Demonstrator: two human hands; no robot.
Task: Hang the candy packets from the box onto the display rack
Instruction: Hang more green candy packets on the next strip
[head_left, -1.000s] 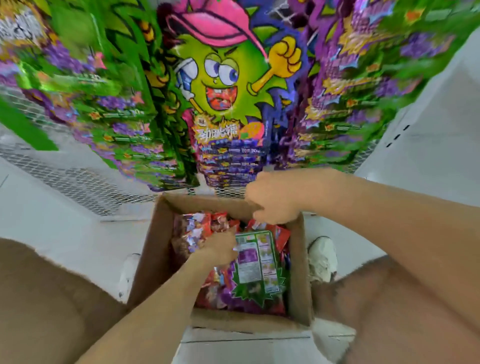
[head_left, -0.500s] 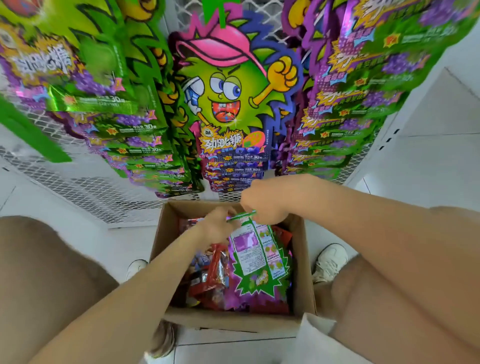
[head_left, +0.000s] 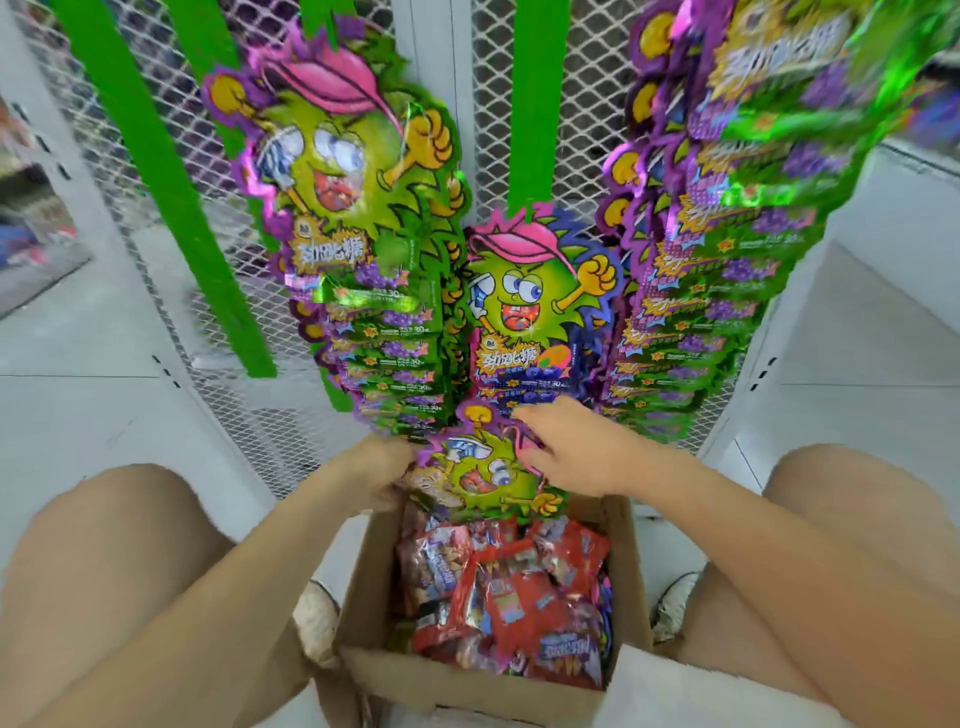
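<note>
Head view: left hand (head_left: 374, 470) & right hand (head_left: 576, 457) grips pinch one packet (head_left: 483, 470); rack (head_left: 561, 130) approx. full, box (head_left: 363, 571) far from empty.

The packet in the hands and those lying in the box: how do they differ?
The held packet is green with a jagged purple edge; the boxed packets are mostly red. Left hand and right hand grip the held packet above the box; the boxed packets lie heaped inside. Both look glossy.

Shop aisle. A white wire-mesh display rack (head_left: 587, 130) fills the top of the frame, hung with rows of identical candy packets (head_left: 540, 306). At bottom centre, a cardboard stock box (head_left: 467, 691) sits on pale floor tiles (head_left: 78, 415).
</note>
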